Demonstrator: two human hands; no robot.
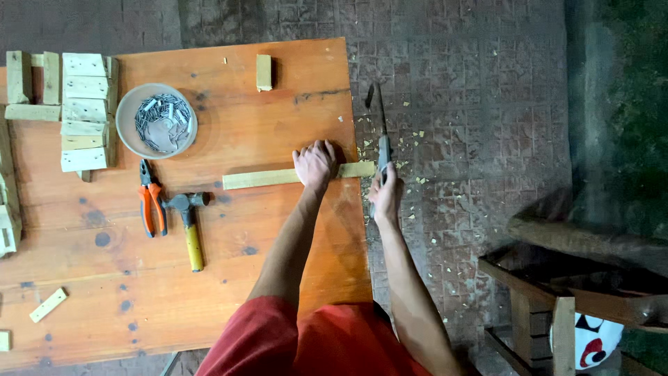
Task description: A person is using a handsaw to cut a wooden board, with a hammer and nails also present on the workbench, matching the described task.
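We press our left hand (315,164), fingers spread, flat on the wooden strip (278,177), which lies under our palm and runs crosswise, one end past the table (278,104) edge. Just beside it, our right hand (385,195) grips the saw (382,129), blade pointing away.

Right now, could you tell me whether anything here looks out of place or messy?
Yes: wood chips litter the floor beside the table, around the saw in the right hand. The left hand presses a strip overhanging the edge.
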